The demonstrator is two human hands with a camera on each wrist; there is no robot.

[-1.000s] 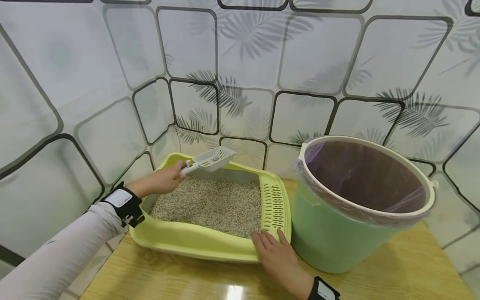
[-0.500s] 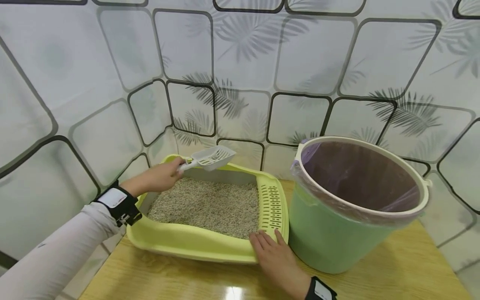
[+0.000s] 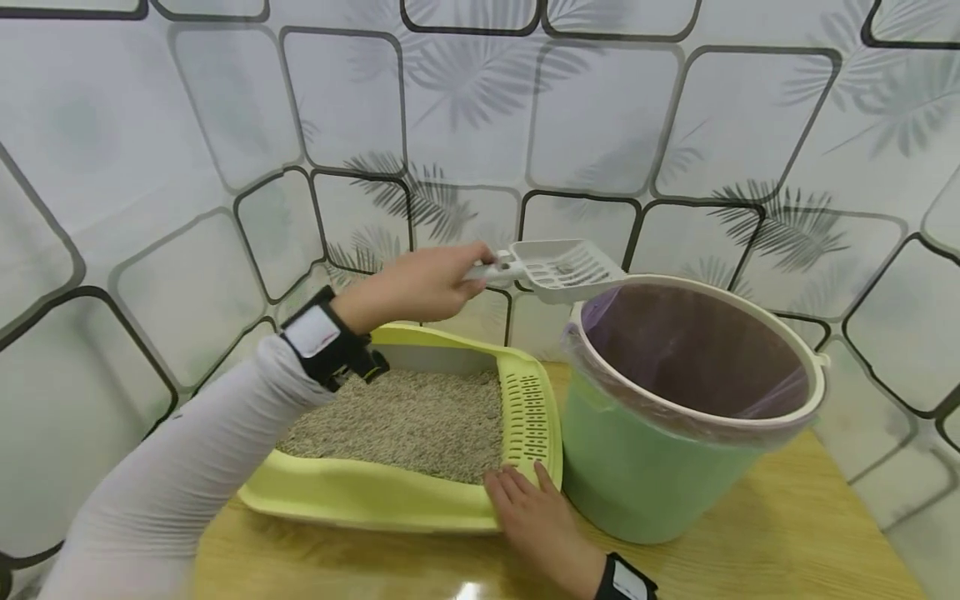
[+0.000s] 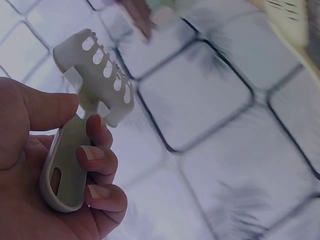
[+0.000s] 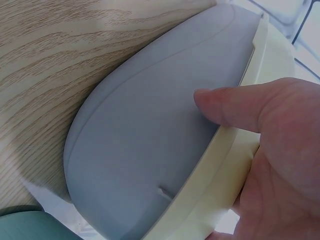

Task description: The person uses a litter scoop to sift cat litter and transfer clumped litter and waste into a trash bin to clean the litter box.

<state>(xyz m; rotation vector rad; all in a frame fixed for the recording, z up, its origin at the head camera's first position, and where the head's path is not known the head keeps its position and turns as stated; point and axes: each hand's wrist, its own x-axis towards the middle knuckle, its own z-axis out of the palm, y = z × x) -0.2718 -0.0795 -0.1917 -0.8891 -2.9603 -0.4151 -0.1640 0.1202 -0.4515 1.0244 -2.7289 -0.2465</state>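
A light grey slotted litter scoop (image 3: 564, 292) is in my left hand (image 3: 431, 283), held above the litter box, with its tip near the bin's left rim. In the left wrist view, curled fingers and the thumb grip the scoop's handle (image 4: 67, 165). Whether anything lies in the scoop is hard to tell. Grainy litter (image 3: 420, 417) covers the floor of the yellow-rimmed litter box (image 3: 375, 493). My right hand (image 3: 536, 525) grips the box's near right corner. In the right wrist view its thumb (image 5: 225, 104) presses the grey outer wall (image 5: 140, 120), below the rim.
A green bin (image 3: 637, 467) with a cream rim and purple plastic liner (image 3: 690, 350) stands against the box's right side. Both rest on a wood-grain table (image 3: 720, 533). Patterned wall covering (image 3: 585, 117) rises close behind and on the left.
My left hand has carried the scoop up and to the right, from over the litter box towards the bin's rim. My right hand stays on the box corner; the view has shifted slightly.
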